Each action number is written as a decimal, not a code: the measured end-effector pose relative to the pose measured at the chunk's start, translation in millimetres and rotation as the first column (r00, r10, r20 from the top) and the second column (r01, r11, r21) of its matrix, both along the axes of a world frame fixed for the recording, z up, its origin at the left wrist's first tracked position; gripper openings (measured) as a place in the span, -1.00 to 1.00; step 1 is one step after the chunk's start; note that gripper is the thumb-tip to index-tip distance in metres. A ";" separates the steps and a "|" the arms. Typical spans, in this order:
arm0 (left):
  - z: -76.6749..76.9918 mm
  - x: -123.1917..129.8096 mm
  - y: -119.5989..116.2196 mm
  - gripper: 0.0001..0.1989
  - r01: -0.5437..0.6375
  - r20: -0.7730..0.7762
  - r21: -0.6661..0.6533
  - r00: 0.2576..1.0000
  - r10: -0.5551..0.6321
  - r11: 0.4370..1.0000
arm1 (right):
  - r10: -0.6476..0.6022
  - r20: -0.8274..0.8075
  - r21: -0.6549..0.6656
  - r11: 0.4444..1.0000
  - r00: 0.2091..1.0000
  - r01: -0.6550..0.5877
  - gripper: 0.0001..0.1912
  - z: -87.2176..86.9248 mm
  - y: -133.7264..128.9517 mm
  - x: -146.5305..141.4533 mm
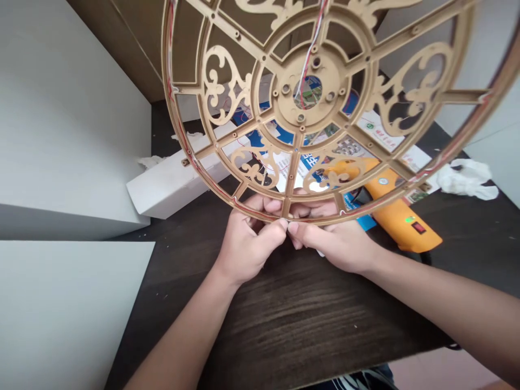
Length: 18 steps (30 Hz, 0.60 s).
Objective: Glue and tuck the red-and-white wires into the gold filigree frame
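A large round gold-coloured frame (301, 130) with spokes and scrollwork is tilted up in front of me. Red and white wires (311, 51) run down to its hub and along its outer rim. My left hand (252, 238) grips the bottom of the rim, thumb on the near side and fingers curled behind. Close beside it, my right hand (331, 238) holds the same rim, its thumb almost meeting the left thumb. Part of the fingers of both hands is hidden behind the frame. A small white bit shows under the right hand, too small to name.
On the dark wooden table (260, 325) lie a long white box (170, 187), an orange tool with a red switch (400, 216), and crumpled white tissue (467, 179). Printed papers lie behind the frame. Grey panels (73, 108) stand at the left.
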<state>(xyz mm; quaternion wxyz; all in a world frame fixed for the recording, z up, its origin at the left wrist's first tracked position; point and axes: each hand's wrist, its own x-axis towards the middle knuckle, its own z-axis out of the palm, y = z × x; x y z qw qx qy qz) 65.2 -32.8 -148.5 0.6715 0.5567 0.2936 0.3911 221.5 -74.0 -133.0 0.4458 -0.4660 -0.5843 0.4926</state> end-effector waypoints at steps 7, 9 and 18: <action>-2.6 1.5 -1.6 -0.84 -0.028 0.043 0.003 0.999 0.028 1.000 | 0.049 -0.120 -0.066 0.996 0.992 -0.058 -0.80 -3.1 4.1 1.5; -3.7 1.2 -1.4 -0.88 -0.020 0.057 -0.003 0.998 0.020 1.000 | 0.037 -0.111 -0.052 0.998 0.993 -0.043 -0.82 -3.2 3.8 0.8; -15.6 -0.1 1.2 -0.87 -0.047 0.054 0.022 0.998 0.045 0.999 | -0.002 -0.156 -0.012 1.000 0.988 0.001 -0.88 -8.9 6.1 -3.4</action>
